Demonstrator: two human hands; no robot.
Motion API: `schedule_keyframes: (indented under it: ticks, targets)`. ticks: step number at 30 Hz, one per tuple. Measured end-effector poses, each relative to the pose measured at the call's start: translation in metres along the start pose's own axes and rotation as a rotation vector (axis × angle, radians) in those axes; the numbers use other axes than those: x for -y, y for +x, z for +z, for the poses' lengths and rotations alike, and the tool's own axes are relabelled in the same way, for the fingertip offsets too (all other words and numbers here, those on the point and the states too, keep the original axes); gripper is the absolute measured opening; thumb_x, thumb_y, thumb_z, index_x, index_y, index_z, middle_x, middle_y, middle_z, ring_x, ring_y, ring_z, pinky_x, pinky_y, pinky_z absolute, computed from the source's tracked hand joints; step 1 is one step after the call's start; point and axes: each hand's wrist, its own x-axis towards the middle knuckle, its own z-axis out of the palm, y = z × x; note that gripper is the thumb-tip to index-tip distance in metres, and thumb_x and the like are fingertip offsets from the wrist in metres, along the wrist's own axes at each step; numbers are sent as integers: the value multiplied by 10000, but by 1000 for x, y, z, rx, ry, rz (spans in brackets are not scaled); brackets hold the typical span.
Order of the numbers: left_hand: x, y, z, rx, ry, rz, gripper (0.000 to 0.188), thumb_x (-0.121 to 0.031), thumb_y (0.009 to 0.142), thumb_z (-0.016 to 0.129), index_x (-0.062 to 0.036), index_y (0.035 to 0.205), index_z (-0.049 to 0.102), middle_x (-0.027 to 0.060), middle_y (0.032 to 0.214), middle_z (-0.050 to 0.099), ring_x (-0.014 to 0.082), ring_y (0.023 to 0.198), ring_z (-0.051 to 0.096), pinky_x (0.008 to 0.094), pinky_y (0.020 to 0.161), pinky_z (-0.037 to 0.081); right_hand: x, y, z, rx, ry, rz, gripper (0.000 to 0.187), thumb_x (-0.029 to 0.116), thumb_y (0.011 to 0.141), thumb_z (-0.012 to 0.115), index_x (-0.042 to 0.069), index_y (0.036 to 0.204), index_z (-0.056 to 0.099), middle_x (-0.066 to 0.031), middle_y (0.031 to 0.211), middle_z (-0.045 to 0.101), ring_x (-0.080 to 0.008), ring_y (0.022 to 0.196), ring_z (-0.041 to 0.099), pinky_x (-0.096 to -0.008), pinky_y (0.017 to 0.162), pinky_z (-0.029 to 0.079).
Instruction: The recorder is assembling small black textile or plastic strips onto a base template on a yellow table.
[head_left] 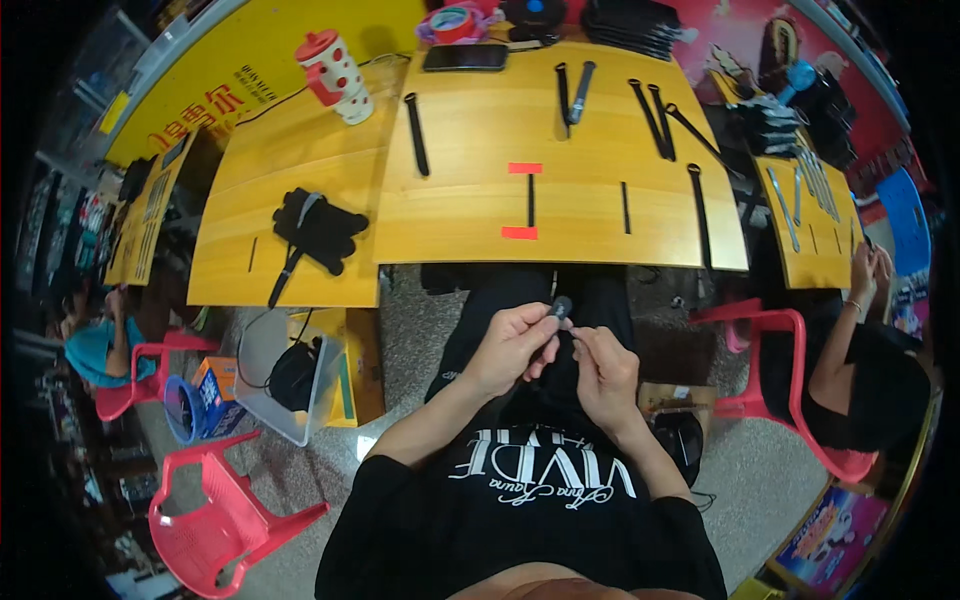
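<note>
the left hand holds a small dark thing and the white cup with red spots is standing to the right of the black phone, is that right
Not quite: in the head view, the white cup with red spots stands to the left of the black phone, not the right. The left hand does hold a small dark thing.

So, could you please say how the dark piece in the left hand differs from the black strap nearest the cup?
The dark piece is gripped in the left hand; the black strap lies on the table. Only a short stub of the piece shows; the strap's full length does. Both are dark.
</note>
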Motion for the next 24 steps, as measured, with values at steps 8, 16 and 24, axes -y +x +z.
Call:
schedule_keyframes:
  ticks: [8, 16, 24]
  targets:
    - [3, 0, -4, 16, -29, 32, 203, -164, 1009, 466, -21, 1009, 611, 8, 630, 556, 53, 438, 460, 164, 401, 358, 0, 1, -1, 11, -6, 26, 150, -85, 863, 544, -48, 996, 603, -134, 752, 565, -223, 620, 593, -287, 563, 470]
    - [2, 1, -6, 3, -28, 29, 213, -193, 1016, 469, -36, 991, 611, -3, 637, 559, 36, 428, 456, 154, 387, 342, 1, 2, 1, -20, -6, 28, 148, -52, 826, 580, -19, 968, 604, -164, 744, 555, -342, 608, 586, -385, 513, 452]
    - [4, 1, -4, 13, -34, 24, 206, -198, 1008, 487, -36, 987, 612, -4, 637, 565, 34, 425, 460, 155, 380, 339, -3, -2, 0, -20, -17, 31, 144, -47, 831, 582, -24, 971, 607, -169, 759, 567, -348, 614, 594, -384, 516, 456]
